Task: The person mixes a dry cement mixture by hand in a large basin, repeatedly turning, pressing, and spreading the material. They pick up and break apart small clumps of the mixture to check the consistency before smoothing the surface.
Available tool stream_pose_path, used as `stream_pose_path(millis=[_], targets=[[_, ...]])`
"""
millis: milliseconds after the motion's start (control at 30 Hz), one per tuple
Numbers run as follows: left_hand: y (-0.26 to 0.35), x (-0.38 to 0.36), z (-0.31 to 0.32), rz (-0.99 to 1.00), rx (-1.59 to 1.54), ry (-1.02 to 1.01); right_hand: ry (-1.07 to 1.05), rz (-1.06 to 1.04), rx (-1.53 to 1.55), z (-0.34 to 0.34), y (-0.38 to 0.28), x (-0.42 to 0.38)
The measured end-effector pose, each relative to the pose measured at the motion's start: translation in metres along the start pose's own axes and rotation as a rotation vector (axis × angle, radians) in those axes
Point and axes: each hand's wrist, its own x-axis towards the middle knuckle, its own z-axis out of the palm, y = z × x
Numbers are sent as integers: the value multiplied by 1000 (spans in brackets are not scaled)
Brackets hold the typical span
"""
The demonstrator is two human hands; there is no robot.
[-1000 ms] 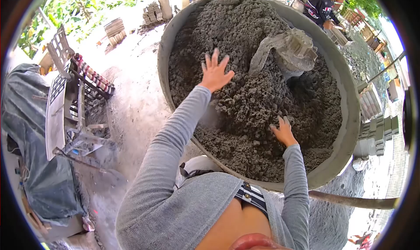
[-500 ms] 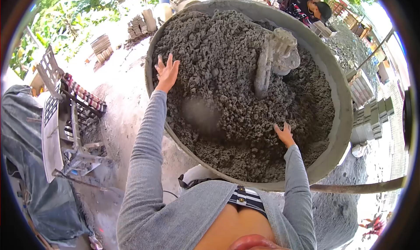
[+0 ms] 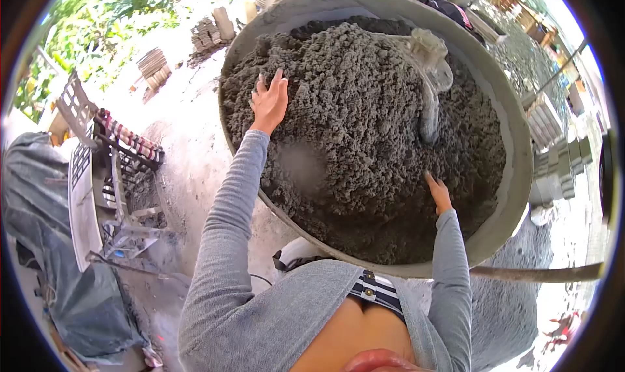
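A large round mixing pan point(image 3: 519, 170) in front of me holds a heap of grey, crumbly concrete mix point(image 3: 351, 105). My left hand point(image 3: 269, 101) is over the left side of the heap, its fingers spread and nothing in them. Lower right, my right hand point(image 3: 439, 195) is stretched over the darker mix near the front, fingers extended and holding nothing. Beyond it, a cement-crusted mixer hub with an arm point(image 3: 428, 66) rises out of the mix, and the arm's lower end sinks into it.
To the left stands a worn chair point(image 3: 84, 176) beside a dark tarp point(image 3: 65, 242). Grey blocks point(image 3: 553, 170) are stacked on the right, above a pole point(image 3: 540, 273) running out from the pan. A bent person point(image 3: 449, 8) is partly hidden behind the far rim.
The mixer arm has swung round to the right and the heap has shifted. Both my hands sit further right in view. The person behind the rim has sunk lower.
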Motion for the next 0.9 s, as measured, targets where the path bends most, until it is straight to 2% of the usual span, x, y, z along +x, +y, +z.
stream_pose_path(millis=[100, 167, 233, 333, 433, 500, 533, 567, 633, 700, 767, 833, 900], targets=[[8, -14, 10, 111, -9, -97, 8, 11, 64, -7, 8, -2], [36, -45, 13, 98, -1, -134, -53, 41, 68, -22, 15, 0], [54, -66, 1, 63, -49, -185, -63, 71, 68, -28, -7, -34], [82, -98, -2, 62, -47, -228, -48, 13, 134, -39, -9, -51], [93, -113, 36, 257, 19, -207, -30, -71, 207, -58, -7, -54], [104, -126, 46, 296, 66, -230, 55, -58, 214, -58, -12, -64], [113, -133, 48, 316, 89, -241, 114, -131, 208, -62, -8, -58], [143, -149, 30, 223, 9, -303, 176, -201, 201, -66, -3, -56], [150, -156, 41, 313, 0, -310, 232, -211, 241, -64, -33, -98], [158, -162, 47, 458, -2, -302, 186, -316, 330, -60, -54, -130], [164, -164, 57, 451, 5, -335, 244, -334, 389, -60, -48, -124], [181, -173, 75, 661, 41, -285, 306, -434, 299, -66, -48, -110], [200, -180, 87, 694, 0, -349, 308, -413, 348, -74, -48, -119]])
